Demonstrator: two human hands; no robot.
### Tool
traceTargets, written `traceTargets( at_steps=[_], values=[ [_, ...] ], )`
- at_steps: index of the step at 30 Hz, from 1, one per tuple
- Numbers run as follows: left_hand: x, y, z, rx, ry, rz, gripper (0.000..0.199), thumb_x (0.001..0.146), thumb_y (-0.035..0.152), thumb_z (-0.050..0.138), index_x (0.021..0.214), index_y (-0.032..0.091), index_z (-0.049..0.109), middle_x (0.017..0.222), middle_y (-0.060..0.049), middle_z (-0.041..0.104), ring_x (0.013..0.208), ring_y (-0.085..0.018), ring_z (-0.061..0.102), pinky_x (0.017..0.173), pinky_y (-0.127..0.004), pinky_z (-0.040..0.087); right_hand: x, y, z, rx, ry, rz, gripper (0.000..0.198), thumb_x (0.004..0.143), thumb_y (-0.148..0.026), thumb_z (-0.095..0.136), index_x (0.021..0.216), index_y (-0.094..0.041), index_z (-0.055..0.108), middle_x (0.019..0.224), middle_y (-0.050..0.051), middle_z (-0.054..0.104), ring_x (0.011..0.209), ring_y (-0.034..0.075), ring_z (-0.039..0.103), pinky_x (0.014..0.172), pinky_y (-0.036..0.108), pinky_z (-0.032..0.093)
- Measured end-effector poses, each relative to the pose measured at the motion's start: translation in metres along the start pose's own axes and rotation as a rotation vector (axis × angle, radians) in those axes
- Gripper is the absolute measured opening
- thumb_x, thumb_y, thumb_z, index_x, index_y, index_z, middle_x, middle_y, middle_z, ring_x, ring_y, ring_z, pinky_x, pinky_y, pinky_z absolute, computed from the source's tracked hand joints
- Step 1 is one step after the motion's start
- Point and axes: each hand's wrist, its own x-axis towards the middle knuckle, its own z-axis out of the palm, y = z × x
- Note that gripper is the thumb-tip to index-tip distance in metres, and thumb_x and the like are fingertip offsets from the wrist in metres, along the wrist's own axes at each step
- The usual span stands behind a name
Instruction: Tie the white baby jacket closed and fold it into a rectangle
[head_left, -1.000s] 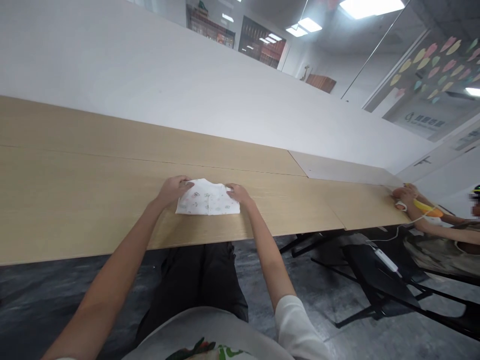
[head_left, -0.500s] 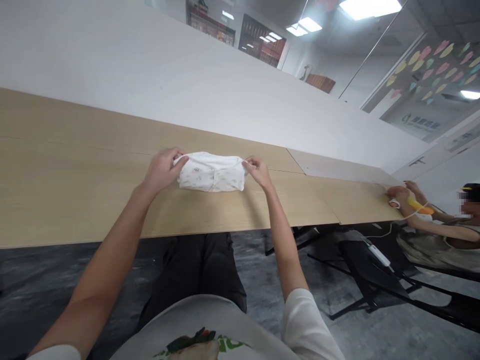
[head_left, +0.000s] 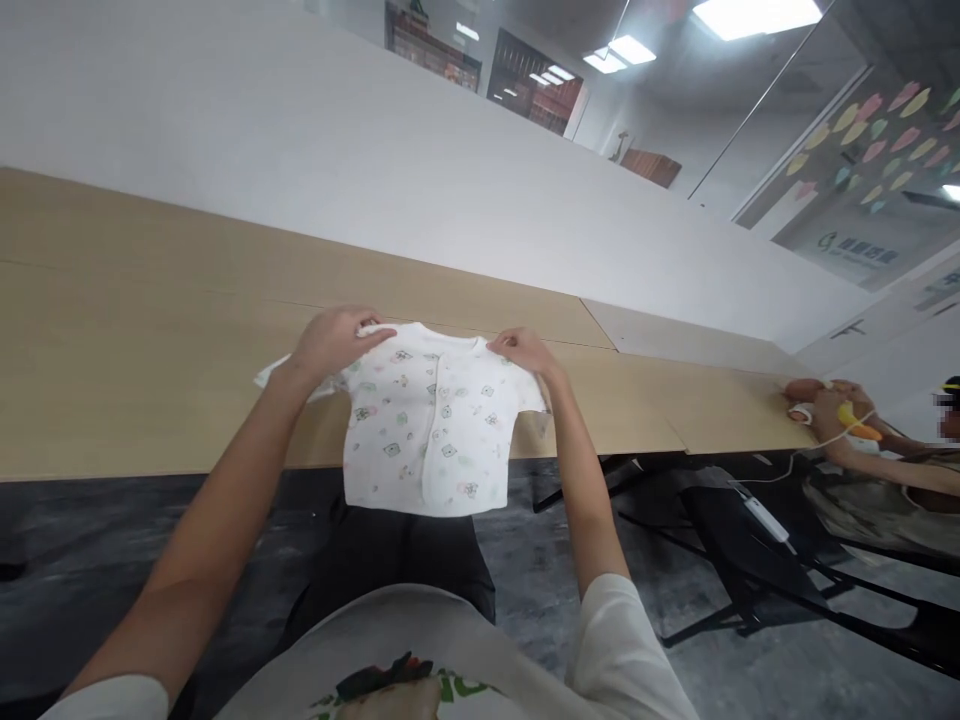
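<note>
A small white baby shirt with a scattered print and a front placket is spread out in front of me, collar toward the wall. Its lower part hangs past the table's near edge, over my lap. My left hand pinches the left shoulder, and one sleeve sticks out beyond that wrist. At the other shoulder, my right hand pinches the cloth near the collar. The right sleeve droops beside my forearm.
The long wooden table runs along a white wall. At the far right, a co-worker's hands handle reddish and yellow things with a white cord. Black folding chairs stand right of me, a white power strip on one.
The folded white bundle has opened out into a full shirt, its lower part dropping toward me over the table edge. Both hands keep their hold at the shoulders.
</note>
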Motion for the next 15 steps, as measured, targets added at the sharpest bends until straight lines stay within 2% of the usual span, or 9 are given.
traceTargets(
  at_steps=[4, 7, 9, 11, 13, 15],
  values=[
    [0.009, -0.044, 0.061, -0.009, -0.256, -0.08, 0.053, 0.079, 0.067, 0.05, 0.096, 0.022, 0.072, 0.096, -0.007, 0.073, 0.088, -0.027, 0.065, 0.077, -0.032, 0.046, 0.031, 0.046, 0.045, -0.065, -0.134, 0.109, 0.046, 0.083, -0.048, 0.062, 0.054, -0.019, 0.04, 0.054, -0.005, 0.034, 0.053, 0.008, 0.03, 0.052, 0.024, 0.023],
    [0.003, -0.069, 0.083, 0.003, -0.341, -0.132, 0.055, 0.075, 0.07, 0.052, 0.096, 0.024, 0.073, 0.097, -0.008, 0.074, 0.091, -0.028, 0.066, 0.077, -0.032, 0.046, 0.041, 0.07, 0.066, -0.048, -0.137, 0.185, 0.048, 0.082, -0.045, 0.063, 0.053, -0.021, 0.034, 0.052, -0.007, 0.028, 0.051, 0.007, 0.026, 0.051, 0.024, 0.021],
    [-0.003, -0.082, 0.081, -0.047, -0.407, -0.16, 0.054, 0.071, 0.068, 0.058, 0.099, 0.024, 0.074, 0.101, -0.007, 0.075, 0.093, -0.028, 0.067, 0.079, -0.032, 0.047, 0.044, 0.081, 0.072, 0.008, -0.125, 0.221, 0.044, 0.081, -0.045, 0.064, 0.054, -0.02, 0.039, 0.052, -0.006, 0.033, 0.051, 0.008, 0.03, 0.05, 0.023, 0.024],
    [-0.009, -0.095, 0.071, -0.143, -0.492, -0.186, 0.054, 0.067, 0.064, 0.064, 0.102, 0.024, 0.074, 0.107, -0.007, 0.075, 0.095, -0.028, 0.067, 0.081, -0.032, 0.048, 0.044, 0.091, 0.071, 0.098, -0.131, 0.248, 0.038, 0.079, -0.046, 0.067, 0.059, -0.018, 0.05, 0.057, -0.004, 0.046, 0.054, 0.009, 0.04, 0.051, 0.022, 0.031],
    [-0.014, -0.109, 0.056, -0.249, -0.583, -0.233, 0.057, 0.064, 0.062, 0.068, 0.104, 0.022, 0.073, 0.11, -0.006, 0.074, 0.098, -0.027, 0.067, 0.081, -0.032, 0.05, 0.043, 0.1, 0.066, 0.22, -0.157, 0.253, 0.031, 0.076, -0.045, 0.07, 0.07, -0.016, 0.06, 0.068, 0.001, 0.06, 0.061, 0.011, 0.051, 0.056, 0.022, 0.039],
    [-0.017, -0.124, 0.043, -0.354, -0.677, -0.31, 0.064, 0.057, 0.059, 0.073, 0.108, 0.021, 0.071, 0.112, -0.007, 0.074, 0.1, -0.027, 0.067, 0.081, -0.031, 0.052, 0.039, 0.109, 0.06, 0.344, -0.151, 0.225, 0.03, 0.073, -0.042, 0.074, 0.081, -0.015, 0.066, 0.078, 0.004, 0.067, 0.069, 0.014, 0.058, 0.063, 0.024, 0.045]
  ],
)
